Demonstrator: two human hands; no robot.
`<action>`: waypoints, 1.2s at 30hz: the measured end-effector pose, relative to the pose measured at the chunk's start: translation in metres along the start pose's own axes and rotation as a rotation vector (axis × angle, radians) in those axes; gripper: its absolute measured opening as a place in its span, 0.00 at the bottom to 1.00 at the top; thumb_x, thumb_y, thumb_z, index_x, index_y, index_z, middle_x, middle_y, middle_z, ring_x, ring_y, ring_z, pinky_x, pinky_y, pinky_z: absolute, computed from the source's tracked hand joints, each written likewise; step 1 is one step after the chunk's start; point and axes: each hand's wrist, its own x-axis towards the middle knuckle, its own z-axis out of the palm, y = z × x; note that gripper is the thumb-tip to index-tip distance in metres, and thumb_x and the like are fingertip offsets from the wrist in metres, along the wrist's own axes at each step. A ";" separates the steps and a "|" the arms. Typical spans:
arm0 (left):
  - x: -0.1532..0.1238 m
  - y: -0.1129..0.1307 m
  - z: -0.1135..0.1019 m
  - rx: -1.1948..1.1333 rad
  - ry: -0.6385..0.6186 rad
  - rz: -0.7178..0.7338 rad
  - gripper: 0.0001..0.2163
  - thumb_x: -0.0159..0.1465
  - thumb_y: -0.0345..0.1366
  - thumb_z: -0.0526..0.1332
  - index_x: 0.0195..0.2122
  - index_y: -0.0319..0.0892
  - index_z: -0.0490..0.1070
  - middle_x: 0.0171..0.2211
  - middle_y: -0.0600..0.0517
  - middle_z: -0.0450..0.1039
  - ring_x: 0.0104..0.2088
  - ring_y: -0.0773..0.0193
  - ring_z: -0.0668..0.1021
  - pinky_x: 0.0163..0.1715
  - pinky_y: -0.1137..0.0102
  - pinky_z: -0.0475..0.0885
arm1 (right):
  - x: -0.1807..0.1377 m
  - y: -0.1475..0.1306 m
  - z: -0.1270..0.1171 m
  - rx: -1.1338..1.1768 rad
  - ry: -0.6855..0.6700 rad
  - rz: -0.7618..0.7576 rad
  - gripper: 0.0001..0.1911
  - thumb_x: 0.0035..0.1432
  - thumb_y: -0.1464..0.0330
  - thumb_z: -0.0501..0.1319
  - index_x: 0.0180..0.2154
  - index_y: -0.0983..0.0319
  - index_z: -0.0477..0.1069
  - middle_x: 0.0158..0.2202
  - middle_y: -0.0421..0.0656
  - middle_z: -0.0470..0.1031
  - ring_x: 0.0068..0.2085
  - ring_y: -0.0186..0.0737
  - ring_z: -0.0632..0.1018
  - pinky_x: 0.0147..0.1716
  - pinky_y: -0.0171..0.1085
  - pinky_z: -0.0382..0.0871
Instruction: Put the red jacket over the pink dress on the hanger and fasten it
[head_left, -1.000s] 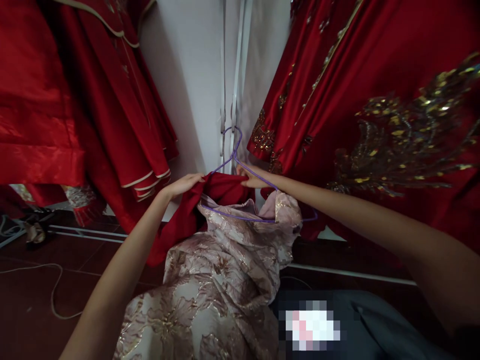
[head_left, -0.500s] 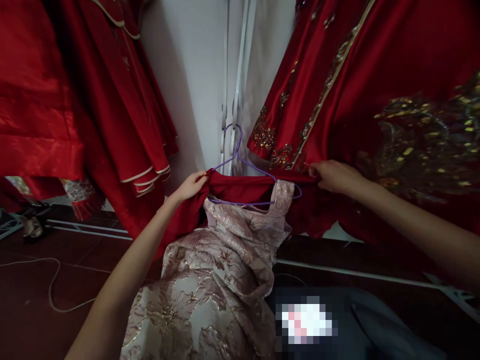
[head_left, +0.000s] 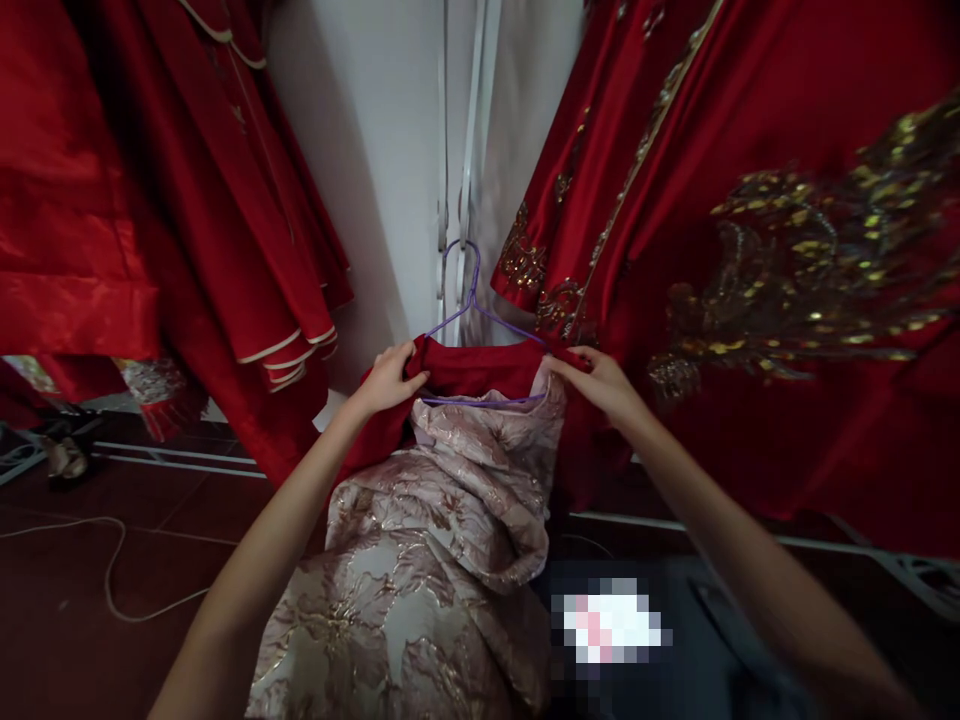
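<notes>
A purple clothes hanger hangs by its hook from a thin white metal rail. Over its shoulders lies a red garment, and a pale pink-gold brocade dress hangs in front of it, draping toward me. My left hand pinches the red cloth at the hanger's left shoulder. At the right shoulder my right hand grips red cloth beside the dress strap, its thumb over the strap. The hanger's right tip is hidden by this hand.
Red garments with pale trim hang on the left. To the right hangs a red gown with gold sequins. White rack bars and a pale cable lie low on the left. A blurred-out bright patch shows at lower right.
My right hand has moved left, from holding the red cloth stretched out to gripping at the hanger's right shoulder. The sequined gown now shows more fully. My left hand stays at the left shoulder.
</notes>
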 end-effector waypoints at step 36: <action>-0.066 0.087 0.068 -0.908 0.384 -0.376 0.12 0.53 0.29 0.61 0.38 0.41 0.63 0.33 0.51 0.73 0.36 0.67 0.77 0.40 0.69 0.72 | -0.074 -0.008 0.079 0.420 -0.365 -0.220 0.10 0.57 0.64 0.56 0.41 0.58 0.64 0.39 0.42 0.69 0.40 0.36 0.72 0.38 0.35 0.68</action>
